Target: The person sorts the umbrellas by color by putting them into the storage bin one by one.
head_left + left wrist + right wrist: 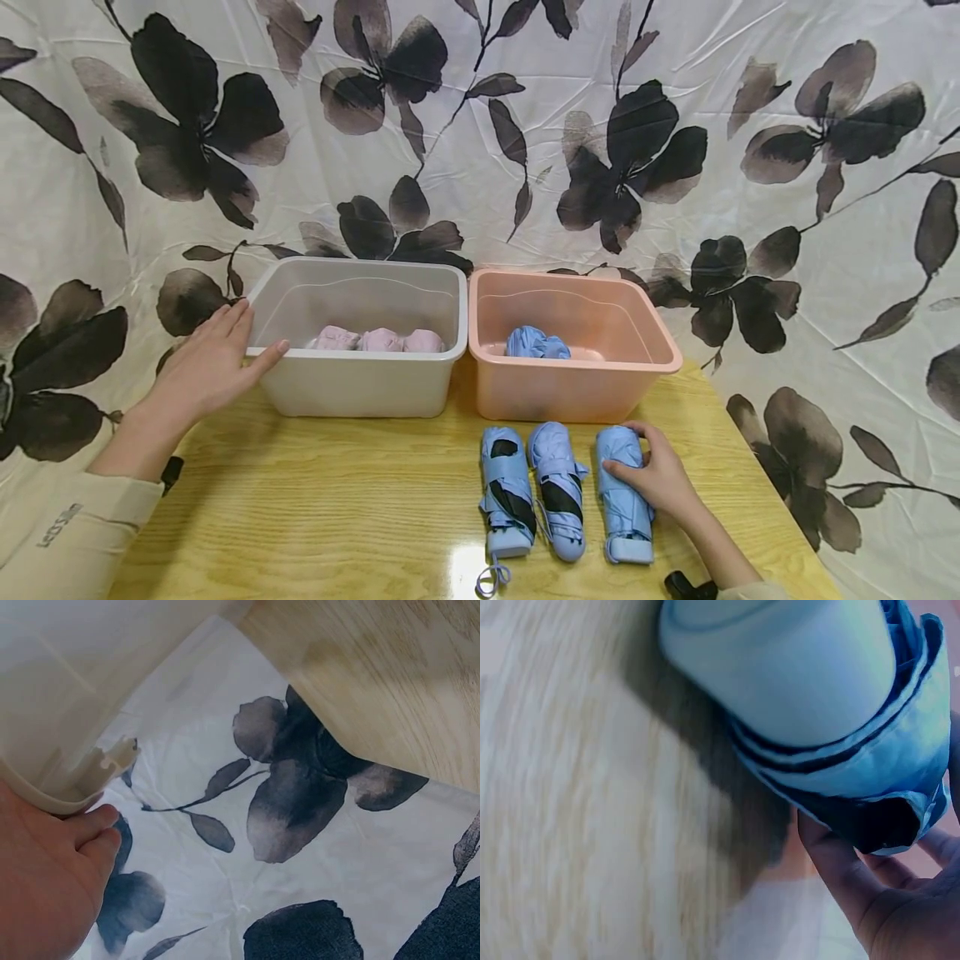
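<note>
At the left, my left hand [213, 354] rests on the corner of a pale grey plastic bin [360, 387], its fingers extended along the rim and its thumb over the front edge. In the left wrist view, fingertips touch the underside of that bin's rim [67, 804]. My right hand [660, 471] grips a folded blue umbrella [624, 492] around its upper part, thumb on top. Its pale end cap [787, 667] looms large in the right wrist view. Just left of it lie two more folded blue umbrellas, one in the middle [555, 479] and one with a looped cord [501, 479].
Inside the grey bin are three pink bundles [382, 340]. A peach bin [562, 392] stands beside it, holding a blue bundle [536, 342]. Both stand at the back of the wooden table [337, 500], against a flower-printed cloth [510, 200].
</note>
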Demonstrator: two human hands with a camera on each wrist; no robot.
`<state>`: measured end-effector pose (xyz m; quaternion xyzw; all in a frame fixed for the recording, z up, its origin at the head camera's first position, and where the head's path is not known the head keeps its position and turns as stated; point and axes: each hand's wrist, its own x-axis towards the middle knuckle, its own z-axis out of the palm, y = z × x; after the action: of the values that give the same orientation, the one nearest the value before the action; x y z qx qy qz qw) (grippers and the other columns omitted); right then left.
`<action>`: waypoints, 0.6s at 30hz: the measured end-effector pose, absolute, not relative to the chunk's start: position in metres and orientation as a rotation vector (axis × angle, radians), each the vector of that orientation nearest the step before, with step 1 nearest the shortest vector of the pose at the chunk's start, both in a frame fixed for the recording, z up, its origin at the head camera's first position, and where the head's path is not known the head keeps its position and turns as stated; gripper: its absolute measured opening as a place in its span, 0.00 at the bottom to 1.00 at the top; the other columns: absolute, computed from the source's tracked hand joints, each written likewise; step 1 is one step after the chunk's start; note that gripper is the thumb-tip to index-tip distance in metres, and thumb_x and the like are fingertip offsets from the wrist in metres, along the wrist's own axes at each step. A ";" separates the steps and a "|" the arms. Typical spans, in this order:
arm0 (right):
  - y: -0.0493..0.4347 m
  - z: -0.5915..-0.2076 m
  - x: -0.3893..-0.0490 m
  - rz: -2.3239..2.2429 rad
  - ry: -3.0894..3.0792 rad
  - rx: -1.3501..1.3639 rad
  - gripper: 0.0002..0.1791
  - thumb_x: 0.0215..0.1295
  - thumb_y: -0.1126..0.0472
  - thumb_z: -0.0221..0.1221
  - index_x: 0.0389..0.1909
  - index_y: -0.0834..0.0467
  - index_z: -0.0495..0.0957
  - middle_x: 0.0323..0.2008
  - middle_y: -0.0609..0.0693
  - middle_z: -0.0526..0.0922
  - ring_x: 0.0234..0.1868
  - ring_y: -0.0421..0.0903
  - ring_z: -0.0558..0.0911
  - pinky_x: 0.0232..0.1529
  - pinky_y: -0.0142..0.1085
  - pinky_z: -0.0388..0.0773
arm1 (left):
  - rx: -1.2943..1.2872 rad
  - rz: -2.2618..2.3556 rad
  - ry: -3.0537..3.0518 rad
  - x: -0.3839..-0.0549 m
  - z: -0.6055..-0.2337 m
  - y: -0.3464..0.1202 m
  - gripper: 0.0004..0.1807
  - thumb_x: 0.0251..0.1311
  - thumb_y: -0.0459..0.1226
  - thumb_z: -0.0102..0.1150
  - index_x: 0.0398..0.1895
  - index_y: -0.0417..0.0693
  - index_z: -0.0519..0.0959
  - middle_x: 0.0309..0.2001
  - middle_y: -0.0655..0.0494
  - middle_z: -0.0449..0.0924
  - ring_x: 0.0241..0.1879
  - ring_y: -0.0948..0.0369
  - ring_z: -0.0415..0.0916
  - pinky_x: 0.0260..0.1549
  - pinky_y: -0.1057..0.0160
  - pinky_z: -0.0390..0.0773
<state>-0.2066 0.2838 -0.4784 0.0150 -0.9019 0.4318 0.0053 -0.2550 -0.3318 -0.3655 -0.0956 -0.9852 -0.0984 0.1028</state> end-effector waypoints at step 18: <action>0.267 -0.445 -0.185 1.612 -2.413 0.120 0.41 0.63 0.66 0.72 0.72 0.62 0.61 0.60 0.62 0.73 0.44 0.35 0.82 0.34 0.36 0.86 | -0.279 -0.256 -2.933 -0.255 -0.364 -0.332 0.53 0.78 0.63 0.36 0.76 0.18 0.48 0.77 0.20 0.46 0.76 0.26 0.42 0.74 0.30 0.42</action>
<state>-0.1850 0.2672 -0.4450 0.0410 -0.8249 0.5512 0.1182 -0.2552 -0.3318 -0.3639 -0.0941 -0.9876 -0.0863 0.0919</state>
